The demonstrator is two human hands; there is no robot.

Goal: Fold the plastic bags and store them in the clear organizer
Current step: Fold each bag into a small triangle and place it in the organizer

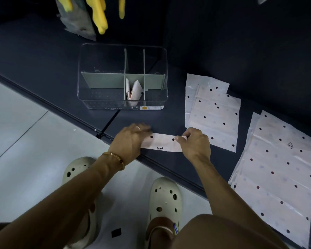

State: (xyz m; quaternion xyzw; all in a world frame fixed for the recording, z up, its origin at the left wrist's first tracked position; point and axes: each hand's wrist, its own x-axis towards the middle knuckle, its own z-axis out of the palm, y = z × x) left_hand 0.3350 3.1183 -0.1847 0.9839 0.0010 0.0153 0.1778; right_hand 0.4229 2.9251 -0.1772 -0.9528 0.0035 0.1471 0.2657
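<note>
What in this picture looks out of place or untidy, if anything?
Nothing is spilled or damaged. The only oddity: the folded bags in the clear organizer have sprung open into a V in the middle front compartment. The left hand and right hand hold a neat folded strip at the table edge.
</note>
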